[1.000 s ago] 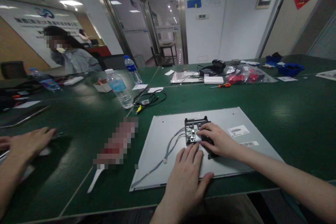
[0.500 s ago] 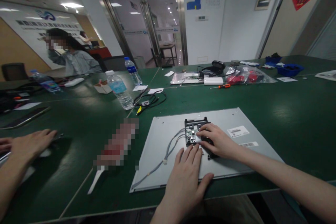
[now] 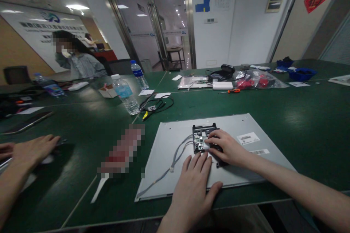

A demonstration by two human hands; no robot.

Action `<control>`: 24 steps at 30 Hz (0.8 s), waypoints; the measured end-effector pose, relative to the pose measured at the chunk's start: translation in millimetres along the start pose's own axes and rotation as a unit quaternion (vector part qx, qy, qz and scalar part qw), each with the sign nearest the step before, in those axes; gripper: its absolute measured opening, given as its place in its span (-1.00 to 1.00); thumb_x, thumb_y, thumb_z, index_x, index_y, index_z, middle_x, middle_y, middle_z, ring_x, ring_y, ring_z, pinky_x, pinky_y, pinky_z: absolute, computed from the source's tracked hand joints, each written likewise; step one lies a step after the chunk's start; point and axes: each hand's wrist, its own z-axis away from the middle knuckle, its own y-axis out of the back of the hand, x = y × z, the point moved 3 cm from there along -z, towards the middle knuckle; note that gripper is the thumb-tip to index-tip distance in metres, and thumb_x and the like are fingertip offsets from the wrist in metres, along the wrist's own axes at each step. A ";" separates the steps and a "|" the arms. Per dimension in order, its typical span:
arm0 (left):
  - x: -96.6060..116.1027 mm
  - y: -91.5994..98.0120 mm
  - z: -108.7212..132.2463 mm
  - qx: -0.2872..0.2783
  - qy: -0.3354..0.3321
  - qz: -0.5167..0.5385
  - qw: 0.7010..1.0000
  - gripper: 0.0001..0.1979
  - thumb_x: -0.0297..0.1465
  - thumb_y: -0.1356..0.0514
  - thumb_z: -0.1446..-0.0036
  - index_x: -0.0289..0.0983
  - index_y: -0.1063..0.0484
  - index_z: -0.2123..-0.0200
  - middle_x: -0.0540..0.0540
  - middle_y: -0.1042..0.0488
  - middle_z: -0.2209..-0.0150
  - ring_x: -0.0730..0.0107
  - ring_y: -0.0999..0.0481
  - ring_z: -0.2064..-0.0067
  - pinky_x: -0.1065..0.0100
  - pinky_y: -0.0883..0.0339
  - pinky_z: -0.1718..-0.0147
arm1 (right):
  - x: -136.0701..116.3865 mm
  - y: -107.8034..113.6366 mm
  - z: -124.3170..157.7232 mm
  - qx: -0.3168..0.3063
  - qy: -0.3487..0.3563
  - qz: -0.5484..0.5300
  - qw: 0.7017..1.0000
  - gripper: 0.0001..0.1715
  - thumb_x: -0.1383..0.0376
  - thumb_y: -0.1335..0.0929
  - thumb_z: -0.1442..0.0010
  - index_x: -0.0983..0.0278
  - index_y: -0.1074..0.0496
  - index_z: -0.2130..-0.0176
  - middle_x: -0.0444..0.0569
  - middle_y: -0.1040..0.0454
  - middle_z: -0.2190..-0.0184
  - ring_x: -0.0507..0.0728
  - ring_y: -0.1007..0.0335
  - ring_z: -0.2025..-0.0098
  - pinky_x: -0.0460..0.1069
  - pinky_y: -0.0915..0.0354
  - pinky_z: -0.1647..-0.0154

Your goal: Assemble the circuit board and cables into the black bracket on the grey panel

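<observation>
A flat grey-white metal panel, looking like the back of a display, lies in front of me on the table. Near its middle sits a black plastic frame with a small green circuit board in it. Grey cables run from the frame to the panel's lower left. My left hand rests open and flat on the panel, fingertips at the frame's near edge. My right hand curls over the right side of the frame, fingers closed on it. Its palm hides that part.
A co-worker's hands are at the left. Bottles, a cable with a yellow tag and a blurred red item lie left of the panel. Farther back are an orange screwdriver, a plastic bag and a blue tray.
The view has shifted very slightly. Both my hands stay in nearly the same place on the panel and the frame.
</observation>
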 end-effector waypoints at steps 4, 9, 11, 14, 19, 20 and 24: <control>-0.3 -1.5 0.2 -0.006 0.002 -0.001 1.000 -0.43 -0.06 -0.05 -0.28 -0.18 -0.16 -0.26 -0.14 -0.17 -0.31 0.04 -0.15 -0.30 -0.09 0.03 -0.27 | 0.4 0.5 0.1 0.000 0.002 0.000 1.000 -0.65 0.33 -0.36 -0.25 0.19 -0.43 -0.04 0.07 -0.39 0.00 0.21 -0.31 -0.04 0.17 -0.29 -0.07; -0.6 -1.6 0.1 -0.012 0.005 -0.006 1.000 -0.43 -0.04 -0.03 -0.29 -0.16 -0.15 -0.27 -0.12 -0.12 -0.33 0.03 -0.12 -0.31 -0.10 0.05 -0.28 | 0.9 0.9 0.2 -0.004 0.000 -0.001 1.000 -0.64 0.32 -0.36 -0.25 0.19 -0.42 -0.05 0.07 -0.39 -0.01 0.22 -0.30 -0.05 0.18 -0.29 -0.08; -0.8 -1.5 0.3 -0.013 0.006 -0.006 1.000 -0.43 -0.04 -0.03 -0.29 -0.17 -0.15 -0.27 -0.12 -0.13 -0.33 0.04 -0.12 -0.31 -0.09 0.04 -0.27 | 0.9 0.9 0.1 -0.004 0.000 0.000 1.000 -0.65 0.32 -0.35 -0.26 0.20 -0.42 -0.05 0.08 -0.39 -0.01 0.21 -0.29 -0.06 0.17 -0.28 -0.09; -1.3 -1.9 0.6 -0.010 0.005 -0.007 1.000 -0.43 -0.03 -0.01 -0.30 -0.16 -0.15 -0.27 -0.12 -0.14 -0.33 0.04 -0.12 -0.31 -0.09 0.04 -0.27 | 0.4 0.9 -0.1 -0.005 0.006 0.002 1.000 -0.66 0.32 -0.35 -0.26 0.22 -0.42 -0.05 0.07 -0.40 -0.02 0.21 -0.27 -0.08 0.17 -0.26 -0.11; -1.1 -1.9 0.0 -0.007 0.001 -0.007 1.000 -0.43 -0.02 -0.01 -0.30 -0.15 -0.15 -0.27 -0.11 -0.17 -0.31 0.04 -0.14 -0.30 -0.08 0.03 -0.27 | -1.2 1.6 -0.7 -0.010 0.019 0.004 1.000 -0.64 0.33 -0.34 -0.27 0.22 -0.41 -0.07 0.05 -0.43 -0.01 0.21 -0.26 -0.08 0.18 -0.25 -0.12; -1.0 -1.6 -0.2 -0.006 0.001 -0.006 1.000 -0.43 -0.02 -0.01 -0.30 -0.15 -0.16 -0.27 -0.11 -0.17 -0.31 0.04 -0.15 -0.29 -0.08 0.03 -0.26 | -1.9 1.8 -0.9 -0.010 0.023 0.004 1.000 -0.64 0.33 -0.34 -0.27 0.22 -0.41 -0.07 0.05 -0.44 -0.01 0.21 -0.26 -0.08 0.18 -0.25 -0.12; -0.9 -0.2 0.1 -0.002 0.001 -0.006 1.000 -0.43 -0.02 -0.01 -0.29 -0.15 -0.17 -0.26 -0.11 -0.19 -0.30 0.03 -0.17 -0.28 -0.09 0.01 -0.25 | -4.9 3.3 -1.5 -0.008 0.037 -0.001 0.999 -0.66 0.34 -0.32 -0.29 0.22 -0.42 -0.07 0.05 -0.46 -0.01 0.21 -0.27 -0.09 0.18 -0.26 -0.12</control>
